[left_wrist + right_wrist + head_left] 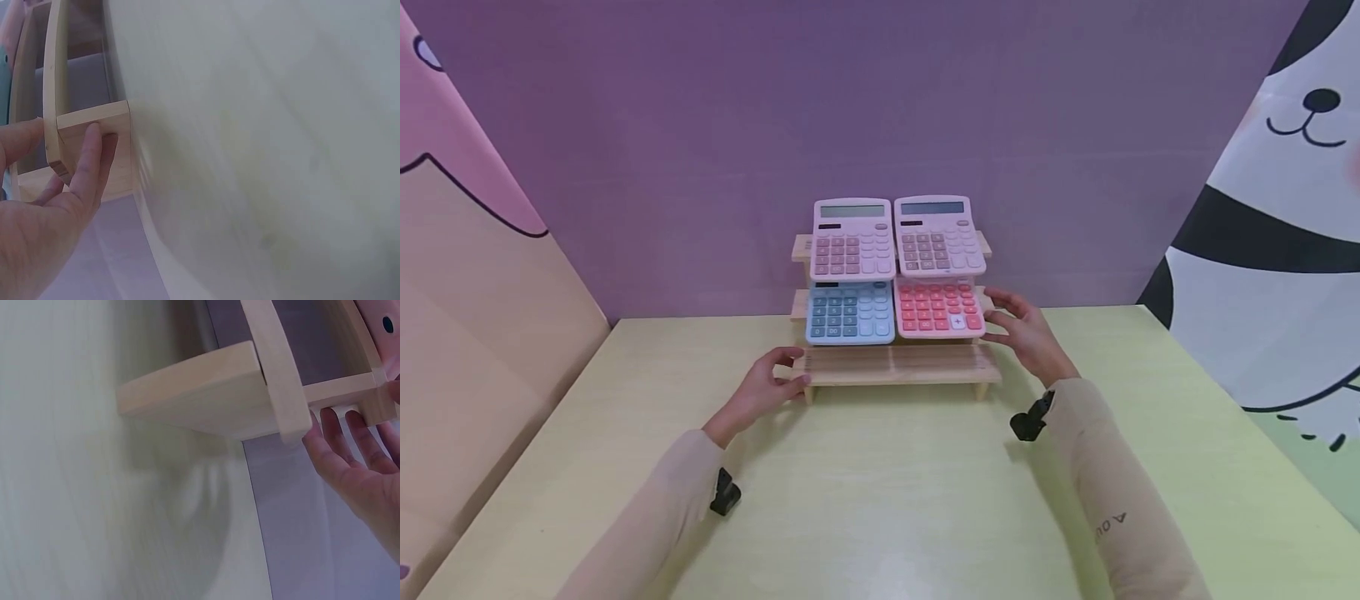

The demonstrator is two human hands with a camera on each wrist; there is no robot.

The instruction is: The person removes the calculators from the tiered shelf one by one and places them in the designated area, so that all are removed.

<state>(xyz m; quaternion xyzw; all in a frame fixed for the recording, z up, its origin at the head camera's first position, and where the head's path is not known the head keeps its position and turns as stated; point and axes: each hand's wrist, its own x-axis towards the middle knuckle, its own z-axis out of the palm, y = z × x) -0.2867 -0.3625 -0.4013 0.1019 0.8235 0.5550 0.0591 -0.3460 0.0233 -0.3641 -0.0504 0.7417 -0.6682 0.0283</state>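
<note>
A three-tier wooden display stand (895,367) sits on the table. Two pale pink calculators (853,242) lean on its top tier. On the middle tier are a blue calculator (850,315) and a deeper pink calculator (938,310). My left hand (760,390) pinches the left end of the lowest tier, thumb on the board and fingers (90,156) against the support beneath it. At the right side, my right hand (1032,340) holds the end of the middle tier, beside the deeper pink calculator. Its fingers (331,453) curl at the wooden support; the thumb is mostly cut off.
The pale tabletop (865,483) stretches in front of the stand and to both sides. A purple backdrop (880,100) rises right behind it. Printed cartoon panels stand at the left and right, one with a panda (1270,225). Small black devices (726,492) sit at both wrists.
</note>
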